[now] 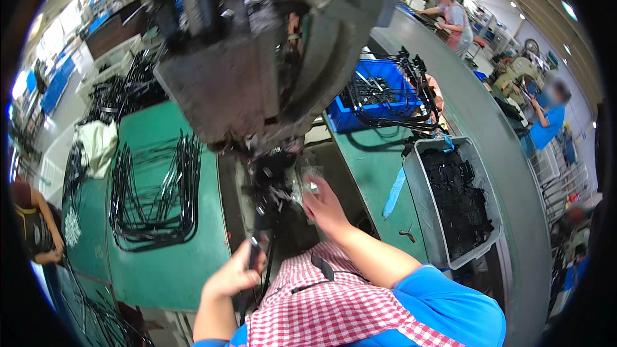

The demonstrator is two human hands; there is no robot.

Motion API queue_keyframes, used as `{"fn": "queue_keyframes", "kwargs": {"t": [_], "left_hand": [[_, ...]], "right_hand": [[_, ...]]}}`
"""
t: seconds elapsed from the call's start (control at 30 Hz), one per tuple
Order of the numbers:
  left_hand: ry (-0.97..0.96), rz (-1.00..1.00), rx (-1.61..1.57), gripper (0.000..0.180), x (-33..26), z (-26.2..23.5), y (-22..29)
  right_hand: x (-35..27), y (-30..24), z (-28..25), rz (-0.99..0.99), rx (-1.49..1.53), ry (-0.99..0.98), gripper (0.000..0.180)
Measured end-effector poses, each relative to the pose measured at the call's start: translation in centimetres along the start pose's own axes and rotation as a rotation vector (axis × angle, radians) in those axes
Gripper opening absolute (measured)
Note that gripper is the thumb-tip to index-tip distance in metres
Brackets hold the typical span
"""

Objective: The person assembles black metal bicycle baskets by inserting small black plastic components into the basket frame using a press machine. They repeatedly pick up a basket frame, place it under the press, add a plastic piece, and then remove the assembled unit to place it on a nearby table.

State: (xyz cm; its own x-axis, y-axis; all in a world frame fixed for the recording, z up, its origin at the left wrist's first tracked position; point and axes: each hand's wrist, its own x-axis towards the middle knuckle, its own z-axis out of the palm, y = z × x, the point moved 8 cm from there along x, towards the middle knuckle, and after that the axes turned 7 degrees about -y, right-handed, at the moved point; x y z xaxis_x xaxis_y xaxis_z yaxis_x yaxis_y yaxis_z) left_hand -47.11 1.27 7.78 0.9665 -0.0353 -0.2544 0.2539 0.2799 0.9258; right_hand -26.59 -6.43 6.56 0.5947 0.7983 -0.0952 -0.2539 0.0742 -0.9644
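Rod (265, 244), thin, black and bent, runs from the left hand (234, 274) up toward the press (257, 71). The left fingers (254, 258) are closed around its lower end. It looks like light, stiff metal wire; probably it springs a little and can slip in a loose grip, so a firm hold close to the end seems best. The right hand (324, 205) lies beyond the left fingers, at the black part (273, 177) under the press; its fingers are bent, but I cannot tell if they grip anything. More rods (154, 193) lie on the green table (167, 270), left of the fingers.
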Motion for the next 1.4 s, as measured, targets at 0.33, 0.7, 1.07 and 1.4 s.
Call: {"fn": "queue_keyframes", "kwargs": {"t": [0.33,0.7,1.07,1.4], "left_hand": [[-0.349,0.202,0.221,0.098,12.3,9.1,10.1],[-0.743,0.362,0.038,0.079,25.6,25.5,17.0],[0.039,0.132,0.08,0.05,36.6,14.0,-2.7],[-0.344,-0.146,-0.619,0.042,32.2,19.8,-4.5]], "right_hand": [[-12.6,-2.0,-3.7,0.208,-0.119,-0.362,0.037],[-19.8,-14.0,-12.0,-0.221,0.099,0.036,0.023],[-25.1,-27.4,-14.9,-0.224,0.242,-0.215,0.06],[-28.6,-31.3,-16.4,-0.287,-0.022,-0.201,0.058]]}}
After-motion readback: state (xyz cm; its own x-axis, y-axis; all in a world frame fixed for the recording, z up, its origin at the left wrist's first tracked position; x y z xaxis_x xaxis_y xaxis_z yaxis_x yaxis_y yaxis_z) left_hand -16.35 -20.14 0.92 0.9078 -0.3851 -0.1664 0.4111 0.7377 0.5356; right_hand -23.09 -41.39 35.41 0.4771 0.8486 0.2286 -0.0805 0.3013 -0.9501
